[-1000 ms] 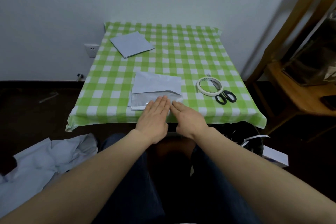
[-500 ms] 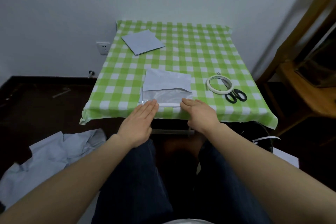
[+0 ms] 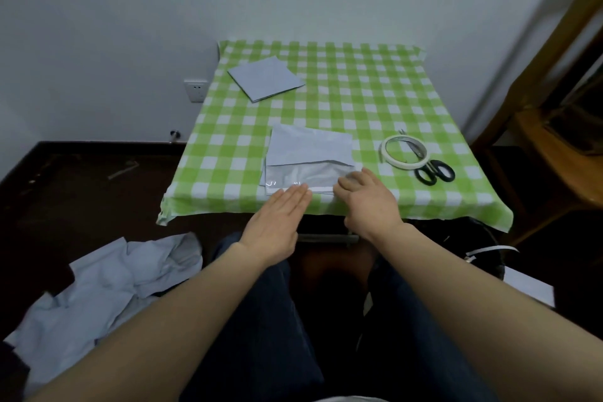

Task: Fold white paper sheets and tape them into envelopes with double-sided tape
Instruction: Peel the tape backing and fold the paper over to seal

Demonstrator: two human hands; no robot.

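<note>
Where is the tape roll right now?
In the head view, the tape roll lies on the table's right side, ringing the scissors' blades, just right of the folded paper.

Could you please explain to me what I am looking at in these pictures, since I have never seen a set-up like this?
There is no machine here. A person wears a wide-angle camera on the head, looking forward and down, so you see their own arms and lap. In front stands a small table under a green checked cloth. Near its front edge lies a partly folded white sheet. The left hand is flat, fingertips at the sheet's near edge. The right hand has bent fingers on the near right corner; whether it pinches or only presses, I cannot tell. To the right lie a tape roll and black scissors, blades inside the ring. Farther back on the left lies another folded paper.
</note>
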